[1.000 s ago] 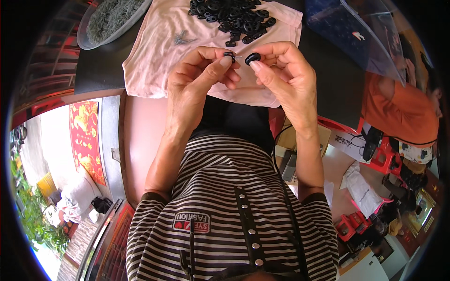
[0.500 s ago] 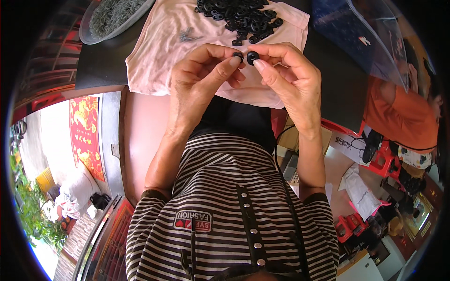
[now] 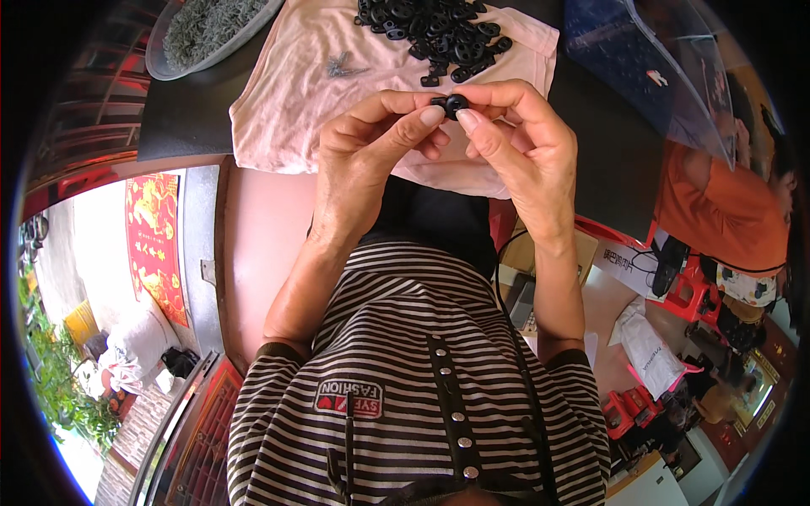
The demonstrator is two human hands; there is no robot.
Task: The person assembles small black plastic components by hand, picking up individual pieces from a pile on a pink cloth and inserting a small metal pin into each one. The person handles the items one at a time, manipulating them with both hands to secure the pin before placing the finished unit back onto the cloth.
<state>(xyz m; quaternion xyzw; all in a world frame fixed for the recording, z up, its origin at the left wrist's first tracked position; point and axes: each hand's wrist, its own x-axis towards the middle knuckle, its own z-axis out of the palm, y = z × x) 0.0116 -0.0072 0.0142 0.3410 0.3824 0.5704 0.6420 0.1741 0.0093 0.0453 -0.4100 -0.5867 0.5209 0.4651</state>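
Note:
My left hand [image 3: 359, 156] pinches a small black cord-lock part [image 3: 438, 101] between thumb and forefinger, its other fingers curled beneath. Between the thumb and forefinger of my right hand [image 3: 527, 148] is a rounded black cord-lock part [image 3: 456, 102]. The two parts meet over the near part of a pink cloth [image 3: 283, 97]; the fingertips cover how they join. Beyond my hands lies a pile of black cord-lock parts [image 3: 447, 35], several with two holes. A few thin grey pieces that look like springs [image 3: 342, 65] rest on the cloth, left of the pile.
A translucent bowl [image 3: 165, 69] of similar grey pieces [image 3: 207, 32] stands at the far left of the dark table [image 3: 181, 122]. On the right is a clear plastic sheet or container [image 3: 696, 84] over something dark blue. A person in orange [image 3: 726, 207] sits beyond, near red stools [image 3: 696, 287].
My left hand has moved right, closing the small gap between the two black parts, which now touch. My right hand has barely moved.

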